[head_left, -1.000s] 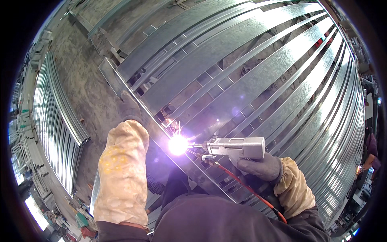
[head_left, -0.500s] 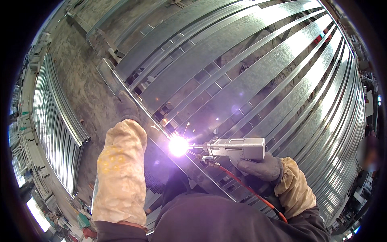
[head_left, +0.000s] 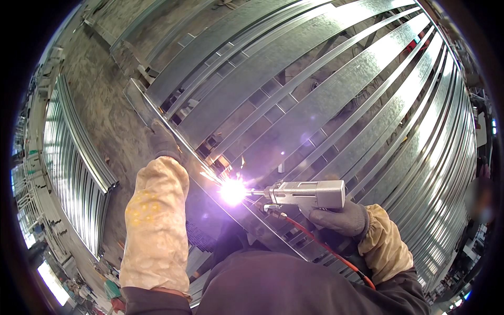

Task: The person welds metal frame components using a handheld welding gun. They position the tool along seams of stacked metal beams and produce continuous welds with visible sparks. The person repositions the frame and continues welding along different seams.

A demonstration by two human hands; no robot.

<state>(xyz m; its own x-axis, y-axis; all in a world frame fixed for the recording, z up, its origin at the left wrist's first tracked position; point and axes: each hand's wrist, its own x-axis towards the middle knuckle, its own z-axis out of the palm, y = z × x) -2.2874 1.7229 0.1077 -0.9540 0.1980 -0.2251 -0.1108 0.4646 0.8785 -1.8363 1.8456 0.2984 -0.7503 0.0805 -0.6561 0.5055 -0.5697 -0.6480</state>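
Observation:
My right hand (head_left: 340,219), in a grey glove, is wrapped round the handle of a silver, box-shaped welding torch (head_left: 307,193). Its narrow nozzle points left into a blinding white-violet arc (head_left: 232,191) at the edge of a metal frame. An orange-red hose (head_left: 315,239) runs from beneath the torch toward my right forearm. My left hand (head_left: 167,143), in a dark glove, grips the frame's side rail (head_left: 181,137), up and left of the arc; its fingers are partly hidden. The glare hides the weld spot.
Long galvanized metal slats (head_left: 294,126) fan across the frame to the far right. A stack of metal profiles (head_left: 73,168) lies on the floor at left. A blurred person (head_left: 479,199) shows at the right rim. Cables lie beneath the slats.
Sparks now stream up and left from the arc along the rail. The slats and rail have shifted slightly up and left in view. Both hands keep nearly the same place.

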